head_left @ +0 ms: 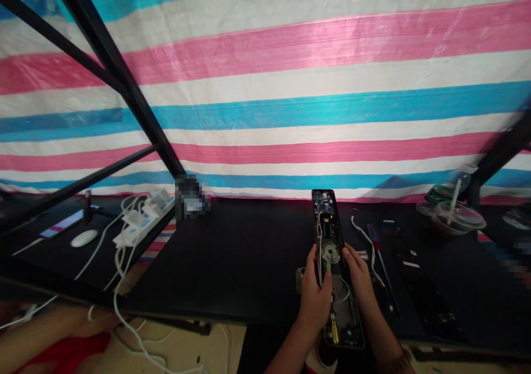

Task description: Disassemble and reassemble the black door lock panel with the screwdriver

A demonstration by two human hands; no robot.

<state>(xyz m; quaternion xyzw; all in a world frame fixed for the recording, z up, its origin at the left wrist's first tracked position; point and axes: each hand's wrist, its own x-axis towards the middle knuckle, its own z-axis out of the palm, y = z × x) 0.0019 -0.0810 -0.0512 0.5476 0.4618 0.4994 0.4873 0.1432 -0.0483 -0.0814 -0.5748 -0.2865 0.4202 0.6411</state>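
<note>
Long open device [331,251] w/ circuit board [323,203] at far end, held over bench's [232,263] near edge. L hand [316,296] & R hand [360,277] on opp. sides, fingers [311,256] pinching it, L thumb [327,281] over its inside. To R: white cable [373,255], purple-handled screwdriver [374,237], then lidded cup [456,219].
</note>
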